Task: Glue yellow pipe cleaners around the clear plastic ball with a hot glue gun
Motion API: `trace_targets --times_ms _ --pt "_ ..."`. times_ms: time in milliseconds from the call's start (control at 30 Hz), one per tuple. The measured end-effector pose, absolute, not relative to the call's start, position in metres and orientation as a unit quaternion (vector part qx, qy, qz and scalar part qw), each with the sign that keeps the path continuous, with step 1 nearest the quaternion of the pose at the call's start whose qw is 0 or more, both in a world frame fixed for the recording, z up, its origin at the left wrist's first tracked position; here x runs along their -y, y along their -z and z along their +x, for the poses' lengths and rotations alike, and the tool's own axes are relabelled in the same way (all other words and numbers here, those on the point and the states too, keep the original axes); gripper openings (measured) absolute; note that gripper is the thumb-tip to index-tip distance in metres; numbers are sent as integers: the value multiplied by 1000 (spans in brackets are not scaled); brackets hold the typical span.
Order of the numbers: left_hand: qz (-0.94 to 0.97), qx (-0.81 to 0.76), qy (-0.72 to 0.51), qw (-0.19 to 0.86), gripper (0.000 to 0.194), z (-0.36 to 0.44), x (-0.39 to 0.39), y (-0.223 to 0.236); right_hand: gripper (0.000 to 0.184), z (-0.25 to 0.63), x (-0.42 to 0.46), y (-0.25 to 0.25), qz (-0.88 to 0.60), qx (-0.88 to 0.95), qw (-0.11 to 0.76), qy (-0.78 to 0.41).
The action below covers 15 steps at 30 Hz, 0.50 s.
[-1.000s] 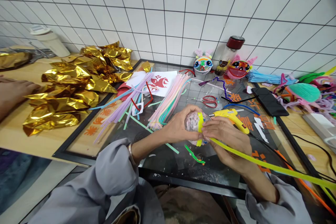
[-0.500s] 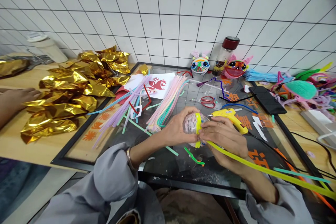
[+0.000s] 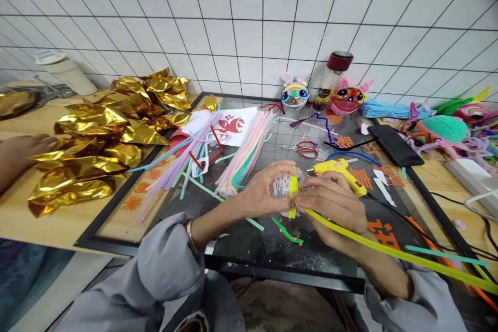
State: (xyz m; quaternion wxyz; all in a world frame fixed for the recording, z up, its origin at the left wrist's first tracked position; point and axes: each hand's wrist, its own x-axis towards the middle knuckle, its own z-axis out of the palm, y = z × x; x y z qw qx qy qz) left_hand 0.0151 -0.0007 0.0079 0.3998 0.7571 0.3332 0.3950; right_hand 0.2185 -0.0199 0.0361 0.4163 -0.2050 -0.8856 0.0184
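My left hand (image 3: 261, 192) is wrapped round a small clear ball (image 3: 280, 185) covered with pink pipe cleaner. A yellow-green pipe cleaner (image 3: 389, 251) circles the ball as a band and trails off to the lower right. My right hand (image 3: 331, 203) pinches that pipe cleaner against the ball's right side. Both hands are held just above a dark framed board (image 3: 249, 249). A yellow glue gun (image 3: 339, 170) lies right behind my right hand.
Crumpled gold foil (image 3: 105, 135) fills the wooden table at the left, where another person's hand (image 3: 21, 148) rests. Bundled pastel pipe cleaners (image 3: 249, 150), red scissors (image 3: 307, 149), a phone (image 3: 392, 144), two painted masks (image 3: 294, 94) and a jar (image 3: 330, 80) lie behind.
My hands have stayed on the ball, with the left fingers shifting a little round it. The view has drifted slightly.
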Motion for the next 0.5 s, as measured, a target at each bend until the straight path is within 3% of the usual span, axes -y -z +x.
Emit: trace_targets --times_ms 500 --pt "797 -281 -437 309 48 14 -2 -1 15 218 24 -37 -222 879 421 -39"
